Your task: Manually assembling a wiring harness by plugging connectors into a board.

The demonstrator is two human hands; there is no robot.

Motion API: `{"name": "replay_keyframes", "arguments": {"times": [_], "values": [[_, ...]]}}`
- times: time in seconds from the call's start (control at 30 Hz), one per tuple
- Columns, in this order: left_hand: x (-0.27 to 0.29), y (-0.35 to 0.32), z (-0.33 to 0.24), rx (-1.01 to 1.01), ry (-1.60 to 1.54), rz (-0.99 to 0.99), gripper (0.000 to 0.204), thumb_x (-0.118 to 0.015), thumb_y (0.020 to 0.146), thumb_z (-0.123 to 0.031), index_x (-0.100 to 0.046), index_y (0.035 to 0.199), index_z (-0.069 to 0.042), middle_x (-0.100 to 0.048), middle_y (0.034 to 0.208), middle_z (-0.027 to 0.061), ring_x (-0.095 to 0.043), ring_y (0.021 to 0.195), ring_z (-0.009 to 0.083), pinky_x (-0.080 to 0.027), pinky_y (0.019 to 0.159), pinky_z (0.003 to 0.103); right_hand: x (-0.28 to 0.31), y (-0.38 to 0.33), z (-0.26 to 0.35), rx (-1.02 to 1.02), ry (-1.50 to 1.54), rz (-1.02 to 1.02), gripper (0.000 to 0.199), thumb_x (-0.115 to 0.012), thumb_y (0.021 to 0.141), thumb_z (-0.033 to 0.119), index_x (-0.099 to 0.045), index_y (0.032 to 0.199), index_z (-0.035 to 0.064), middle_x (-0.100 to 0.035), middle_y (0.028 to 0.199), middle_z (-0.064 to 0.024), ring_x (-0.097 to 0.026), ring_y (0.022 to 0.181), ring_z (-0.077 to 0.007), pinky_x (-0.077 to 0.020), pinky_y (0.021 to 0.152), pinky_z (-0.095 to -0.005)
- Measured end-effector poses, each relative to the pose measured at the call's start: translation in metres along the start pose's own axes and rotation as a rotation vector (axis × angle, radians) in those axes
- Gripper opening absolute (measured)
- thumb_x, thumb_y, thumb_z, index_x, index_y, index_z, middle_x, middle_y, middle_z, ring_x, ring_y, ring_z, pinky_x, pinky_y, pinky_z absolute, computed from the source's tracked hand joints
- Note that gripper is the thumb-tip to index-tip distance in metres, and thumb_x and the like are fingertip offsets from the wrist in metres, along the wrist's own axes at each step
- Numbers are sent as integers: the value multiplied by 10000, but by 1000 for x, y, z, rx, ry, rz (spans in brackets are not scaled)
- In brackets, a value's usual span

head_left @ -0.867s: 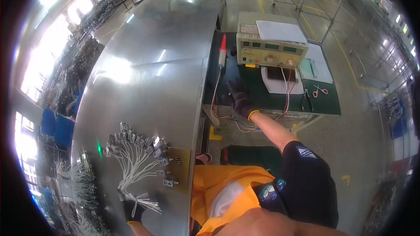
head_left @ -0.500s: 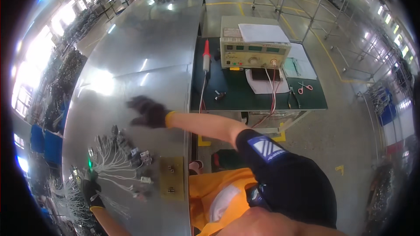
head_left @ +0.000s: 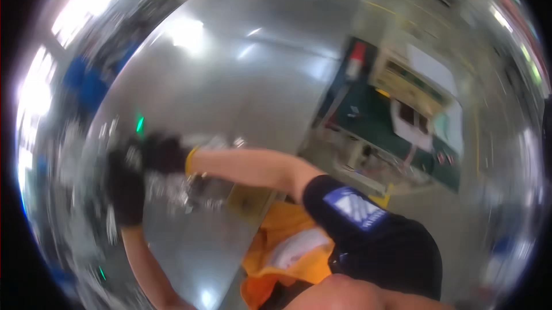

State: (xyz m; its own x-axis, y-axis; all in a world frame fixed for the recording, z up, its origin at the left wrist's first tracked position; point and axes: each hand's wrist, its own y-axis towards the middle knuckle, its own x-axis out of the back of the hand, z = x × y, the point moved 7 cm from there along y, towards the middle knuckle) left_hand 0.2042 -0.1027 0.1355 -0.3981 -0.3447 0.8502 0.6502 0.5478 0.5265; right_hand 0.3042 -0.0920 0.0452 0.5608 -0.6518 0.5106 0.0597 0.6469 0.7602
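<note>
Both of my hands wear dark gloves and meet at the left of the metal table [head_left: 276, 91]. My left hand [head_left: 126, 186] reaches up beside the wire bundles. My right hand [head_left: 165, 152] comes across from the right and touches or overlaps the left one. Motion smears the fingers, so what they hold, if anything, cannot be made out. Just below my right hand lie white wire harnesses [head_left: 187, 195] with small connectors, badly blurred. A brass-coloured plate [head_left: 248, 202] sits at the table's near right edge.
To the right, a green-topped bench [head_left: 368, 115] carries a beige test instrument [head_left: 411, 83] with papers on it. A red-tipped probe [head_left: 356, 61] lies to its left and scissors [head_left: 445, 157] at its right. Blue bins [head_left: 92, 83] stand beyond the table's left edge.
My right hand has moved left from over the open tabletop to my left hand. My left hand now sits higher in the picture. The whole view has turned and blurred.
</note>
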Motion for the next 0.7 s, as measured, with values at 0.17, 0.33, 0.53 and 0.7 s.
{"name": "replay_keyframes", "arguments": {"times": [0.17, 0.33, 0.53, 0.7], "values": [[39, -76, 41, -168, 783, -78, 498, -570, 829, -135, -514, 1301, 12, -601, 1180, 227, -622, 968, 342, -515, 834, 432, 41, 25, 40, 195, 499, 28, 378, -694, 875, 201, -617, 1230, 96, -688, 1072, -136, -684, 828, -188, -564, 728, -347], [10, -84, 35, 394, 407, 29, 371, -557, 787, -44, -623, 1152, -37, -669, 832, 188, -655, 737, 347, -538, 687, 441, 20, 1, 44, 107, 680, 9, 333, -619, 848, 4, -637, 1177, 47, -700, 1018, -112, -663, 817, -124, -558, 710, -317], [38, -88, -9, 33, -55, -202, 301, -628, 820, -43, -666, 1117, -70, -689, 930, 120, -657, 798, 322, -533, 704, 374, 24, -23, 86, -135, 497, 109, 416, -724, 731, 337, -670, 1111, 178, -686, 997, -148, -665, 934, -341, -534, 815, -455], [47, -91, 11, 9, 405, -243, 312, -553, 859, -59, -650, 1155, -61, -709, 1044, 132, -695, 839, 283, -542, 746, 384, 22, -43, 65, -245, 406, 258, 486, -696, 758, 507, -687, 1061, 128, -687, 1017, -176, -670, 933, -344, -541, 788, -436]]}}
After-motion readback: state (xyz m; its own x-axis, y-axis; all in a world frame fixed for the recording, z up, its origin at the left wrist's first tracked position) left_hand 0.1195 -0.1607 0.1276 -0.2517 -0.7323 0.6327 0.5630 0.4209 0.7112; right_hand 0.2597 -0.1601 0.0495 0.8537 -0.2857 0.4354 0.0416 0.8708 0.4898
